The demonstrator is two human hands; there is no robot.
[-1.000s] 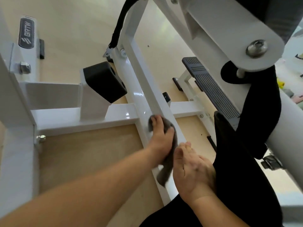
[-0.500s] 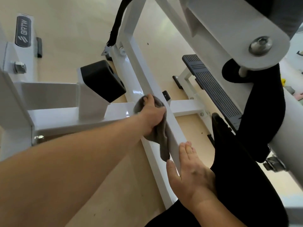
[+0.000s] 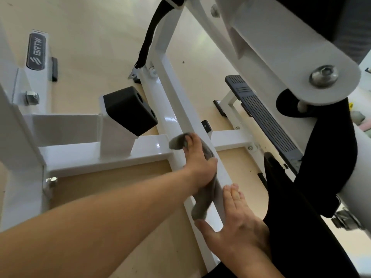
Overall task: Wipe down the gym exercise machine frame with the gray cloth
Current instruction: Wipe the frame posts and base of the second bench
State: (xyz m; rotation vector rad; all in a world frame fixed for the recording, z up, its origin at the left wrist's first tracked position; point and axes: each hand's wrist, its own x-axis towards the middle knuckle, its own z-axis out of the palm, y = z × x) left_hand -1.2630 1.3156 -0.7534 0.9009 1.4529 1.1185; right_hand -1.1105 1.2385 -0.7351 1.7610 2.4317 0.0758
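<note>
The white machine frame (image 3: 166, 97) runs from the upper middle down to the lower middle, with a crossbar (image 3: 84, 155) joining it from the left. My left hand (image 3: 200, 165) grips the gray cloth (image 3: 204, 199) and presses it against the long frame bar near that junction. One end of the cloth bunches above my fingers and the other hangs below the hand. My right hand (image 3: 234, 223) rests on the same bar just below, fingers straight, thumb spread to the left.
A black rubber bumper (image 3: 130, 109) sits on a bracket left of the bar. A ribbed dark footplate (image 3: 263, 115) lies to the right. A black pad (image 3: 329, 153) and a white pivot arm with a bolt (image 3: 323, 76) hang over the right side. A black strap (image 3: 152, 31) drops from above.
My left hand with the cloth slid up the bar toward the junction, then back down a little. My right hand stayed on the bar below, its thumb spreading out.
</note>
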